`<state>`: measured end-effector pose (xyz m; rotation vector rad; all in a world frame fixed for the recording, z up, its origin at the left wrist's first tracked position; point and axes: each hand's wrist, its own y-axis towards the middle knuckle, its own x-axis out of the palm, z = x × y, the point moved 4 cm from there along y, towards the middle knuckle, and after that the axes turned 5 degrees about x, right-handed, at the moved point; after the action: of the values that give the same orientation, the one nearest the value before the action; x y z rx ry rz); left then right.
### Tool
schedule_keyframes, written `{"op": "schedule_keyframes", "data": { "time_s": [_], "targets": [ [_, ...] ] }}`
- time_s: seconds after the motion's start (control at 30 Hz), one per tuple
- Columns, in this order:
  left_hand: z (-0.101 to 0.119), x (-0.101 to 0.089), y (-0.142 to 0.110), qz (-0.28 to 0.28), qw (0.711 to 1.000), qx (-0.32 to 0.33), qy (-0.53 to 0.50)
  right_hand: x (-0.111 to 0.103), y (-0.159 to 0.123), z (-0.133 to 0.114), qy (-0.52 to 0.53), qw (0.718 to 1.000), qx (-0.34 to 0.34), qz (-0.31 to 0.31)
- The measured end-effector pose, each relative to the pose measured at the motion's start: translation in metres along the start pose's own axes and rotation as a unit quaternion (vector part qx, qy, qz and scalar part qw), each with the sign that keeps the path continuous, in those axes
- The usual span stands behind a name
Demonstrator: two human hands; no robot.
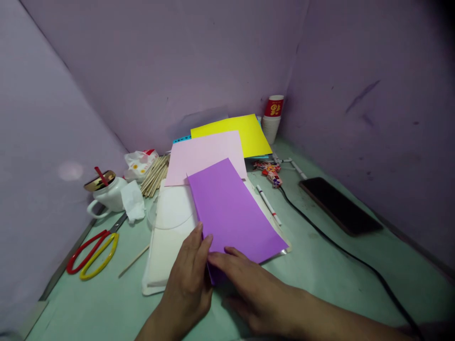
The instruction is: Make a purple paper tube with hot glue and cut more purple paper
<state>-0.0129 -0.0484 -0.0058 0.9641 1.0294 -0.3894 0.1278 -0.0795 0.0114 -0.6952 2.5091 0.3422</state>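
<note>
A folded purple sheet of paper (231, 213) lies slanted over an open white book or pad (170, 255). My left hand (188, 279) is at its left edge, fingers close together against the fold and the thumb side turned toward the paper. Across the near corner lies my right hand (256, 289), its fingers closed on the paper beside the left fingertips. Both hands grip that near left corner, and the thumbs are partly hidden. Under the far end of the purple paper is a pale pink sheet (206, 156), with a yellow sheet (231, 135) behind it.
On the left are scissors (97, 253), a white cup (110, 194), a crumpled tissue (134, 201), wooden sticks (155, 176) and one loose stick (133, 261). To the right are a pen (268, 204), a phone (339, 206), a black cable (330, 240) and stacked paper cups (272, 125). Walls enclose the table.
</note>
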Motion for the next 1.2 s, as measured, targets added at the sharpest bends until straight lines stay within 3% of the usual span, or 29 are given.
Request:
{"op": "schedule_keyframes", "data": {
  "time_s": [0.13,0.3,0.47,0.73,1.2],
  "targets": [
    [-0.001,0.001,0.001,-0.004,1.0,0.022,0.004,0.003,-0.001,0.005,-0.016,0.998,-0.034,0.04],
    [0.0,0.004,0.0,-0.041,0.998,0.029,0.023,-0.002,0.0,0.0,-0.1,0.981,-0.096,0.136],
    [0.001,0.007,0.001,-0.052,0.998,0.01,0.014,-0.004,0.002,-0.004,-0.142,0.98,-0.102,0.097],
    [0.002,0.014,0.0,-0.095,0.99,0.06,0.09,-0.003,0.0,0.004,-0.193,0.964,-0.097,0.156],
    [0.009,0.002,0.002,-0.021,0.988,0.133,0.081,-0.001,-0.009,0.003,-0.298,0.912,-0.146,0.241]
  ]
}}
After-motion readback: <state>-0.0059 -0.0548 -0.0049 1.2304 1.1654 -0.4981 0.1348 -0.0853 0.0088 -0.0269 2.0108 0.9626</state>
